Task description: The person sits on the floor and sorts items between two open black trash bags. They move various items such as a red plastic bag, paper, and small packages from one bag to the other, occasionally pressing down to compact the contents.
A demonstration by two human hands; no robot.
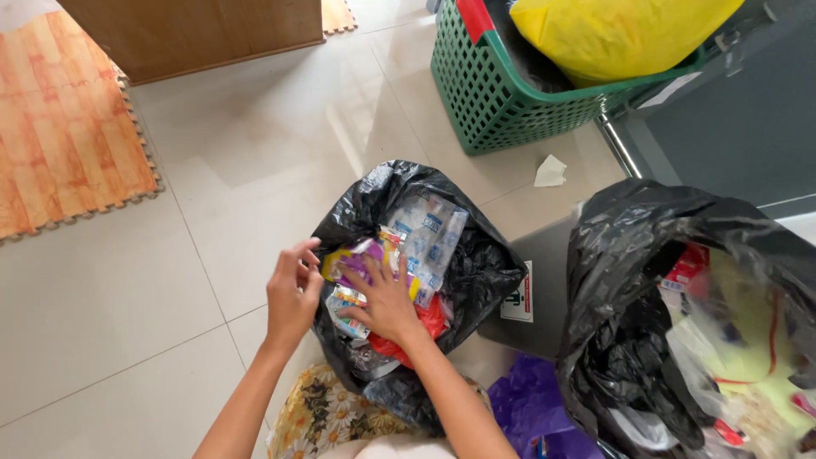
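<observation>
A black rubbish bag [476, 255] sits open on the tiled floor in front of me, stuffed with plastic wrappers [429, 234], purple and yellow packets and something red. My left hand [291, 293] grips the bag's left rim with bent fingers. My right hand [387, 302] lies flat, fingers spread, pressing down on the wrappers inside the bag.
A second, larger black bag [629, 280] full of rubbish stands at the right beside a grey bin [544, 280]. A green laundry basket [501, 93] with a yellow bag is at the back. A crumpled paper scrap [550, 172] lies on the floor. An orange foam mat [59, 119] is at the left.
</observation>
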